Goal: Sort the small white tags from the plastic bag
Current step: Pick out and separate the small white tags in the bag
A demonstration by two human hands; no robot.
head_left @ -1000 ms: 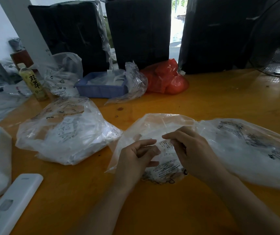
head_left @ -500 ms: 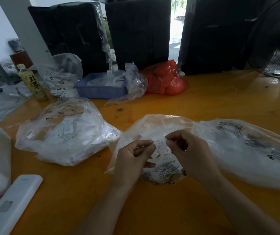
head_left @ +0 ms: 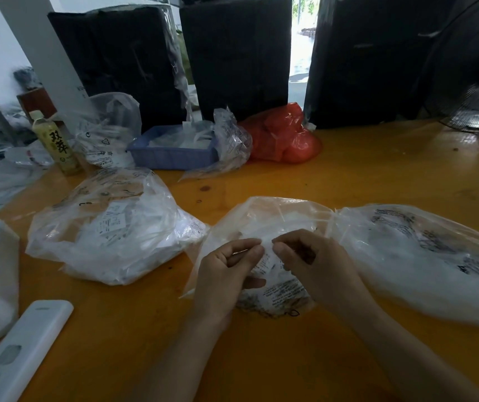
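Both hands point(head_left: 273, 265) closer, one tag point(head_left: 265, 264).

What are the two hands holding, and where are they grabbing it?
Both hands pinch a small white tag over the plastic bag: left hand at its left edge, right hand at its right edge.

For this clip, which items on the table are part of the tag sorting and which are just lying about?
In use:
- left hand and right hand, both pinching a small white tag
- clear plastic bag beneath the hands

Lying about:
- tea bottle
- red bag
- white remote
- fan

Unclear role: blue tray, other filled bags
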